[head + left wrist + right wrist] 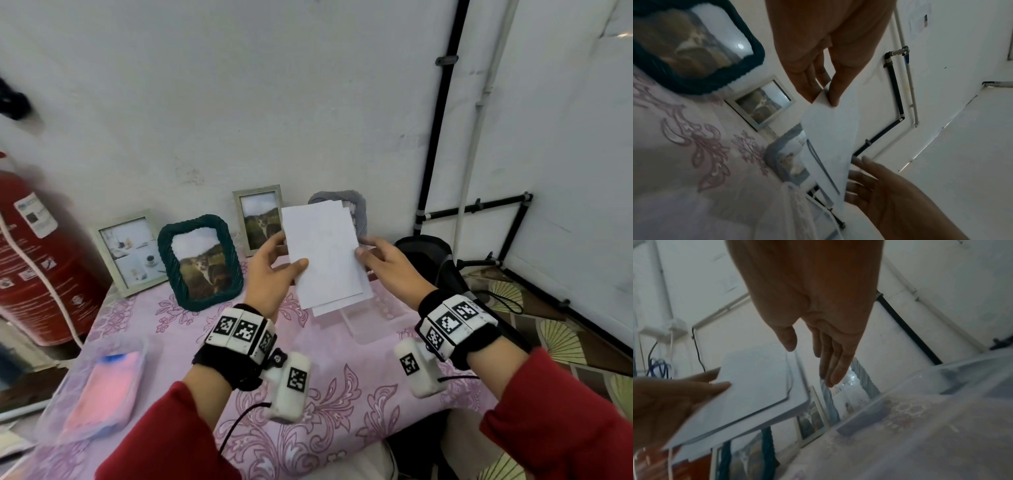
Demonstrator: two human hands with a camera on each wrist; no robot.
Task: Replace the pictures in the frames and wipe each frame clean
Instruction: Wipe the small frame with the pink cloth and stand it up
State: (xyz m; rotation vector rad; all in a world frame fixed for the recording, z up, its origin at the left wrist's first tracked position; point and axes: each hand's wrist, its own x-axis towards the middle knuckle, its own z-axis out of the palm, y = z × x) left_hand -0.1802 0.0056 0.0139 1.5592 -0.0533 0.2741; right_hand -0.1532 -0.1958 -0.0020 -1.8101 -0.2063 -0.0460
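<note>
My left hand (291, 255) pinches the left edge of a small stack of white picture prints (322, 253), blank backs toward me, above the table; the pinch (826, 97) shows thumb over fingers. My right hand (362, 247) hovers at the stack's right edge with fingers straight and thumb apart (809, 365), gripping nothing. Against the wall stand a white frame (126, 253), a teal braided frame (200, 262) with a cat photo, a pale green frame (258, 219), and a grey frame (358, 205) partly hidden behind the prints.
A clear plastic piece (363, 318) lies on the pink floral tablecloth (342, 394) under the prints. A clear tub with pink cloth (99, 387) sits front left. A red fire extinguisher (34, 257) stands left, and a black chair (428, 253) right.
</note>
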